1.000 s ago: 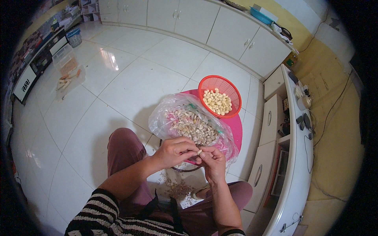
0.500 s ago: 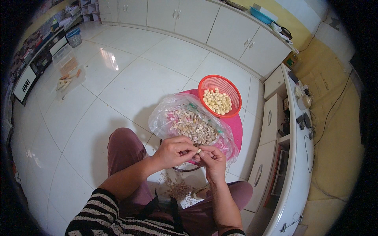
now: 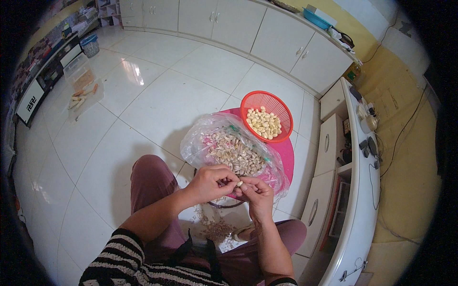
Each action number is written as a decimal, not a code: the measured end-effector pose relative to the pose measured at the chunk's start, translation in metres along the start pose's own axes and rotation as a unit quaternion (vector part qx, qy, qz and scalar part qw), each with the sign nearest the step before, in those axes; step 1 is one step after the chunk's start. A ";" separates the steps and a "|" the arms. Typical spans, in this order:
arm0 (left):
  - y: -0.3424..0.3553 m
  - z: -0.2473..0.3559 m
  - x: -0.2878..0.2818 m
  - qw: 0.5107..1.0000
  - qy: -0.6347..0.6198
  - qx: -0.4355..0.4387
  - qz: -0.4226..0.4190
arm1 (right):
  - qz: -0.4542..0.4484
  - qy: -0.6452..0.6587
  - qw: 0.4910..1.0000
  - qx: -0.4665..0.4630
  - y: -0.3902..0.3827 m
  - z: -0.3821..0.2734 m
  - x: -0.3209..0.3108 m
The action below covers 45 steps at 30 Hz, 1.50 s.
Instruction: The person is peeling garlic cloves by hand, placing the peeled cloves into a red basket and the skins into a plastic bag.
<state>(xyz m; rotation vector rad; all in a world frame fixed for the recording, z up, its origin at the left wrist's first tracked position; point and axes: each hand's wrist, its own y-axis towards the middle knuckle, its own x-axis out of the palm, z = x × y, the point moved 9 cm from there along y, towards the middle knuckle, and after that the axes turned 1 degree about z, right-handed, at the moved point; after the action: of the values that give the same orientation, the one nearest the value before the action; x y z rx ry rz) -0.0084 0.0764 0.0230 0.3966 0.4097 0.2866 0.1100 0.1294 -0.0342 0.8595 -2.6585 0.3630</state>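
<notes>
My left hand (image 3: pixel 212 183) and my right hand (image 3: pixel 258 194) meet at the near edge of a round pink tabletop (image 3: pixel 286 159). Pinched between their fingertips is a small whitish garlic clove (image 3: pixel 239 184). Both hands have their fingers closed around it, and part of it is covered. Just beyond them an open clear plastic bag (image 3: pixel 192 139) lies spread on the tabletop, full of unpeeled garlic cloves (image 3: pixel 234 153). Behind the bag, at the right, a red plastic colander (image 3: pixel 281 107) holds many pale peeled cloves (image 3: pixel 264 123).
Brownish peelings (image 3: pixel 217 229) are scattered on the tiled floor between my legs. White drawers (image 3: pixel 320 155) stand close on the right, and white cupboards (image 3: pixel 229 21) line the far wall. At the far left are a clear plastic box (image 3: pixel 78 71) and a blue-lined bin (image 3: pixel 90 46).
The clove has turned slightly between the fingertips, and the left fingers have shifted a little. The bag and colander have stayed where they were.
</notes>
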 end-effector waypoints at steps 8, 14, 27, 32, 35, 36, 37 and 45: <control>0.001 -0.001 0.001 0.999 -0.017 -0.028 -0.010 | -0.005 0.019 1.000 -0.004 0.003 0.003 -0.003; 0.000 0.003 0.000 1.000 -0.005 -0.008 -0.010 | -0.002 0.021 1.000 -0.002 0.002 0.002 -0.003; -0.003 0.019 -0.002 0.994 0.051 0.088 0.026 | 0.005 0.044 0.999 0.010 0.000 0.001 -0.004; -0.004 0.018 -0.001 0.992 0.058 0.105 0.027 | -0.018 0.072 0.997 -0.007 0.002 0.002 -0.003; -0.002 0.017 -0.001 0.995 0.059 0.076 0.024 | -0.010 0.080 0.997 -0.004 0.002 0.000 -0.001; -0.001 0.018 -0.001 0.997 0.053 0.054 0.021 | -0.002 0.081 0.997 0.000 0.002 0.000 -0.001; 0.000 0.017 -0.001 0.998 0.047 0.032 0.017 | -0.003 0.080 0.997 0.000 0.002 0.000 -0.001; -0.004 0.020 -0.002 0.994 0.049 0.096 0.027 | -0.022 0.060 0.998 -0.005 0.002 0.001 -0.001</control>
<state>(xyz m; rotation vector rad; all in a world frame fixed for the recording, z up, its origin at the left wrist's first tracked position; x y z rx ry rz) -0.0009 0.0657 0.0388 0.5841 0.5256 0.3221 0.1093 0.1307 -0.0352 0.8642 -2.5257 0.3775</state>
